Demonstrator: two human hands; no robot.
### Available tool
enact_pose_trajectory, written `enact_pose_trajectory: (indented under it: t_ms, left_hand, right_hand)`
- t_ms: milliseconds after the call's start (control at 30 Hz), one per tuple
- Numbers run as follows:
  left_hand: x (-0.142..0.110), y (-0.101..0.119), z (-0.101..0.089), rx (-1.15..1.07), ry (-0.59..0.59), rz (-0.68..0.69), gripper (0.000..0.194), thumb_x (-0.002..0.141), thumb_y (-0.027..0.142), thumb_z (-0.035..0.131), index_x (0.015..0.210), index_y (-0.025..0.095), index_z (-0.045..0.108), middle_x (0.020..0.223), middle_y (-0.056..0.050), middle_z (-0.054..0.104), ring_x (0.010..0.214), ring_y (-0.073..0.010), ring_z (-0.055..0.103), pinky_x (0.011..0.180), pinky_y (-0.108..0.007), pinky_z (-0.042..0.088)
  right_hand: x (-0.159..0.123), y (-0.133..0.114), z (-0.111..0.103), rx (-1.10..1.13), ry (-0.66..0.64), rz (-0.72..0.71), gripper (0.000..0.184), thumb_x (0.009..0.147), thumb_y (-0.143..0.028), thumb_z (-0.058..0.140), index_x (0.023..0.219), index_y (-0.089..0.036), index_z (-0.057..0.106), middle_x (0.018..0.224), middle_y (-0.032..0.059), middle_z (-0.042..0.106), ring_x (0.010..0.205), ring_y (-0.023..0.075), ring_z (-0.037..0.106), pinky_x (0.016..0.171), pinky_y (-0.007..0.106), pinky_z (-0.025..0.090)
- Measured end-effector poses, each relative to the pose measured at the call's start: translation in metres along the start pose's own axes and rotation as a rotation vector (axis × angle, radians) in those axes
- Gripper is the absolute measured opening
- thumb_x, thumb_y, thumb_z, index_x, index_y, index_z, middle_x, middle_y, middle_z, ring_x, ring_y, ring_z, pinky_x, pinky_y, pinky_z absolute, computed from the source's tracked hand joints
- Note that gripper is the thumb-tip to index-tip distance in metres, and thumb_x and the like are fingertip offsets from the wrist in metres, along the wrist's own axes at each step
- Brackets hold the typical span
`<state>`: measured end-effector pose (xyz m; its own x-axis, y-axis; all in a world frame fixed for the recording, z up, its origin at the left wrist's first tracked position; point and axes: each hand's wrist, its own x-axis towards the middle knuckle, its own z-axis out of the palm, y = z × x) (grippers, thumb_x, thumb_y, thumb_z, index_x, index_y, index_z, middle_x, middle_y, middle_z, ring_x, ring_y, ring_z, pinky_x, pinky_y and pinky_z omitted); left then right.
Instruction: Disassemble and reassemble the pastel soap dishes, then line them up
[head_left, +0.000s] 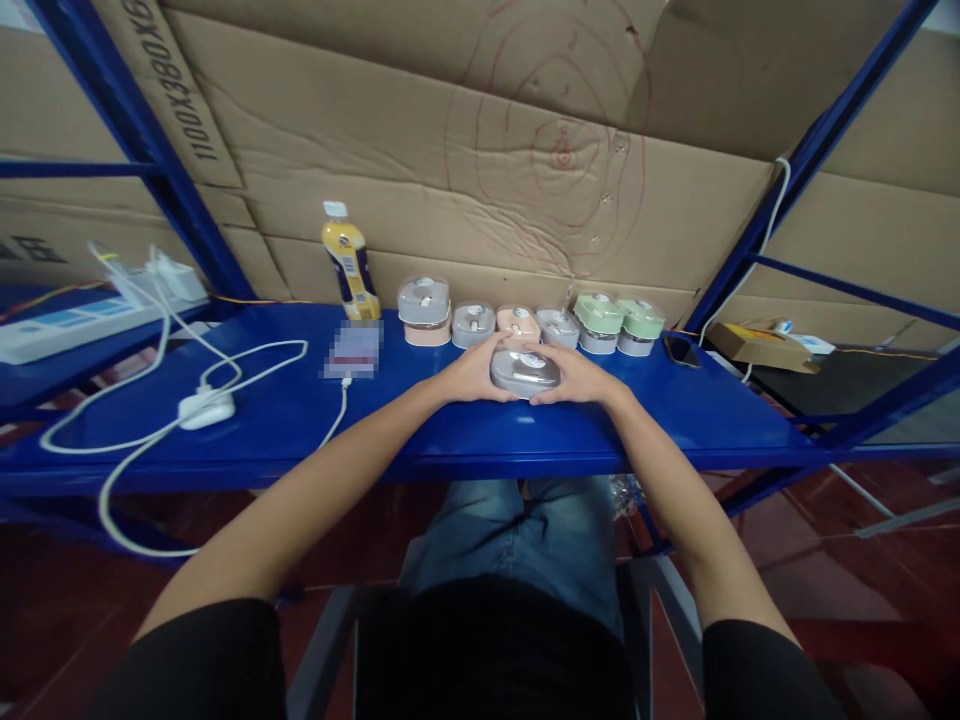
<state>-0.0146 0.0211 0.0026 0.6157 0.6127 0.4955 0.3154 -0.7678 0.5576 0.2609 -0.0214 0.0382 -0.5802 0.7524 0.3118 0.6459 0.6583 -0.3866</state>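
Observation:
A small grey lidded box point(524, 370) rests on the blue metal shelf point(450, 430) in front of me. My left hand point(472, 372) grips its left side and my right hand point(574, 375) grips its right side, fingers curled round it. Just behind stands a row of similar small lidded boxes: a grey-and-pink stack point(424, 310), a grey one point(474, 324), a pink one point(518, 322), another grey one point(558, 326) and two green-topped ones point(619, 322).
A yellow drink bottle point(349, 262) stands at the back left. A phone point(352, 350) lies beside it, with a white cable and charger point(206, 407). A power strip point(82, 325) sits on the left. A dark phone point(681, 349) and a carton point(757, 342) lie right. Cardboard lines the back.

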Motion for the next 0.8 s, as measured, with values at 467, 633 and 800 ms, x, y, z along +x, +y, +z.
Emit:
enact_pose_trajectory:
  t_ms: [467, 633, 800]
  left_hand:
    - [0.02, -0.024, -0.02, 0.495, 0.1, -0.13, 0.084, 0.085, 0.043, 0.075, 0.157, 0.008, 0.048, 0.169, -0.031, 0.048, 0.161, -0.0531, 0.04, 0.132, -0.071, 0.025]
    - [0.016, -0.007, -0.021, 0.599, 0.19, -0.128, 0.063, 0.087, 0.045, 0.072, 0.14, 0.013, 0.062, 0.137, -0.026, 0.071, 0.136, -0.0515, 0.06, 0.119, -0.068, 0.042]
    - [0.011, 0.026, -0.023, 0.73, 0.284, -0.205, 0.048, 0.095, 0.048, 0.068, 0.128, 0.014, 0.069, 0.127, -0.024, 0.068, 0.129, -0.0485, 0.06, 0.111, -0.063, 0.047]
  right_hand:
    - [0.094, 0.031, -0.019, -0.342, 0.603, 0.615, 0.097, 0.077, -0.077, 0.084, 0.142, -0.008, 0.063, 0.146, 0.0383, 0.057, 0.14, 0.0588, 0.052, 0.116, 0.075, 0.04]
    - [0.113, 0.035, -0.005, -0.347, 0.598, 0.738, 0.1, 0.077, -0.07, 0.086, 0.144, 0.0, 0.06, 0.147, 0.0445, 0.053, 0.14, 0.0605, 0.052, 0.116, 0.075, 0.038]
    - [0.106, 0.028, -0.003, -0.566, 0.525, 0.672, 0.081, 0.094, -0.063, 0.068, 0.142, 0.003, 0.062, 0.144, 0.0398, 0.058, 0.139, 0.0531, 0.051, 0.115, 0.068, 0.039]
